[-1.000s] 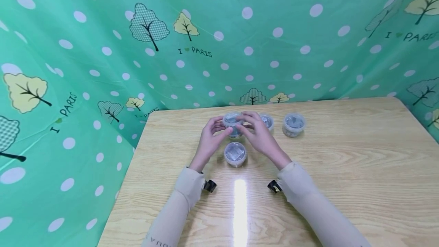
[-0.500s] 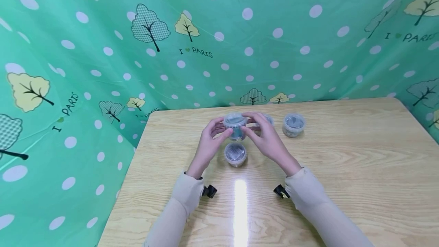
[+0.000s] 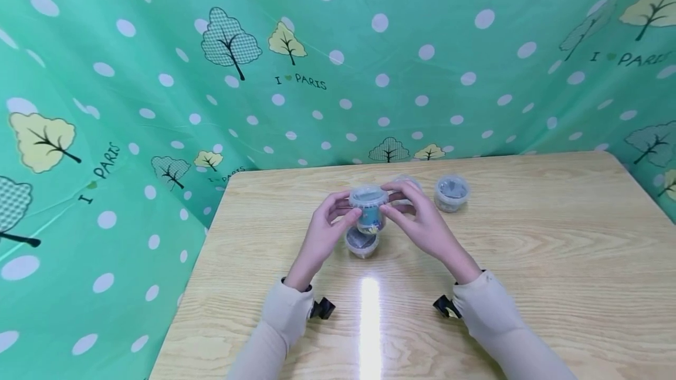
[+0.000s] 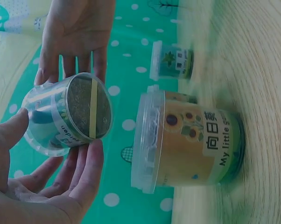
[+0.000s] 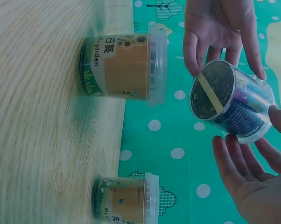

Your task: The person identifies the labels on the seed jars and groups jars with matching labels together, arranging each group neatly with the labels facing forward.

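Kinda two-handing a blue-labelled tub (image 3: 372,216), pinching it between thumbs and fingers of left hand (image 3: 326,226) and right hand (image 3: 421,224), holding it up off the table (image 3: 538,251) near an orange tub (image 4: 187,144), spotting two farther tubs (image 3: 452,193), then dotted green cloth (image 3: 306,119).

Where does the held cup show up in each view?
Head: held cup just right of centre, below mid-height.
Left wrist: held cup left of centre, base showing.
Right wrist: held cup right of centre, base showing.
Shared landmark: the dotted green cloth.
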A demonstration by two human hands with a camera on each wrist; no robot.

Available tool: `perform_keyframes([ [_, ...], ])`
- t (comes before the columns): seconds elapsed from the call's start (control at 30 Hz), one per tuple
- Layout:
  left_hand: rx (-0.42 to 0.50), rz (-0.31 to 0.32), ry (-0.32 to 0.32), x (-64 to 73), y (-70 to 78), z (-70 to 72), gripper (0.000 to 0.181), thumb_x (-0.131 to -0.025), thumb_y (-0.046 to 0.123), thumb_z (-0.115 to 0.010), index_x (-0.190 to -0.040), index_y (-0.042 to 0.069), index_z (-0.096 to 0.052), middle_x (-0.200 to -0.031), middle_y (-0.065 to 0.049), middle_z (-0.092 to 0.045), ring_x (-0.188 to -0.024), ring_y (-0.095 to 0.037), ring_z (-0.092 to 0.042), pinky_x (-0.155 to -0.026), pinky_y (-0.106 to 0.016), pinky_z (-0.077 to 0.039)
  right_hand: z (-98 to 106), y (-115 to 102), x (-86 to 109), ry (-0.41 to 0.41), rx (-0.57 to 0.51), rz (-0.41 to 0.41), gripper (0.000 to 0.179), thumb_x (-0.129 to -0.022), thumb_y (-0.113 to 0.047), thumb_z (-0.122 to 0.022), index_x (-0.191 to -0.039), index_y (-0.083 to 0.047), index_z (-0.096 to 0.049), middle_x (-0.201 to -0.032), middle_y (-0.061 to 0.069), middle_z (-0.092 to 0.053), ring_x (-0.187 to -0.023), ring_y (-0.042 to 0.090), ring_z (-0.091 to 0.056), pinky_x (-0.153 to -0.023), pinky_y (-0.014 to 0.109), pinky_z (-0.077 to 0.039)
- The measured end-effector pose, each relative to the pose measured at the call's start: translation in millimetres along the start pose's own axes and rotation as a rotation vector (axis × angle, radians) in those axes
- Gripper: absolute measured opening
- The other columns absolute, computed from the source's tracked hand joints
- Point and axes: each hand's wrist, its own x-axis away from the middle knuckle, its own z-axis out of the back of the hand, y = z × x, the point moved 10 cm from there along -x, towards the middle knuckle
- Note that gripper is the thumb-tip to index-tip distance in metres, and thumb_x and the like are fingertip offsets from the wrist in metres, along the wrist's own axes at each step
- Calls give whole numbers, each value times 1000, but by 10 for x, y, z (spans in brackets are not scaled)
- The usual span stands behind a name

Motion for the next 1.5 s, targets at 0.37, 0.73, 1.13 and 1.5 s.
perform_keyframes([
  [0.37,-29,-39,-34,33,74,-107,47,-90,19,-60,-131,1,-44,-119,-15,-53,-109,-32,-52,-88,-31,-50,48,103,42,-3,-71,-12,31,-87,-2,-60,-117,5,-54,-119,17,-48,-107,30,-52,-91,34,-49],
  [0.73,-122,-97,-25,90,166,-218,65,-82,15,-70,-136,1,-37,-122,-12,-50,-110,-28,-49,-93,-43,-46,63,69,63,20,-98,-21,30,-87,0,-60,-116,6,-53,-122,18,-45,-111,30,-50,-90,29,-49],
  [1.13,-108,-104,-9,88,173,-232,66,-80,13,-72,-136,4,-38,-123,-9,-50,-109,-26,-50,-93,-42,-47,91,110,58,39,-126,-11,33,-90,-3,-57,-121,5,-49,-123,18,-45,-112,31,-49,-91,28,-48],
  [1.5,-79,-120,-50,105,226,-262,65,-80,8,-71,-136,2,-37,-123,-10,-48,-110,-28,-49,-94,-37,-46,84,407,62,4,-228,-12,42,-91,-12,-58,-130,-3,-46,-131,11,-44,-116,25,-48,-96,28,-44],
])
